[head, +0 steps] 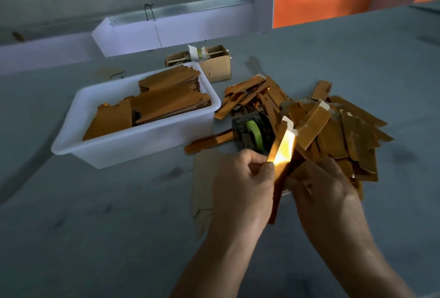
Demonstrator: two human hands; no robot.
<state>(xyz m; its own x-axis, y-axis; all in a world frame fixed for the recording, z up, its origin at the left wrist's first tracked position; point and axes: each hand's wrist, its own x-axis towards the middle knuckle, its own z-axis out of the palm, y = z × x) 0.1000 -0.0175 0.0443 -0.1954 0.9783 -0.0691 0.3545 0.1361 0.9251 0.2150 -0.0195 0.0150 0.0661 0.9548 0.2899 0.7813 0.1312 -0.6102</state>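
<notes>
A shiny gold card box blank point(283, 152) stands on edge between my hands, glinting brightly. My left hand point(242, 183) pinches its left edge with curled fingers. My right hand point(321, 188) grips it from the right, partly hiding its lower end. Just behind lies a loose heap of gold card blanks point(345, 136). A white plastic tub point(133, 145) at the left holds stacked gold blanks point(164, 102).
A dark tape dispenser with a green roll point(252, 131) sits in front of the heap. A small brown cardboard box point(214, 64) stands behind the tub. A flat brown card piece point(202, 178) lies under my left hand. White and orange dividers point(190, 28) line the grey table's far edge.
</notes>
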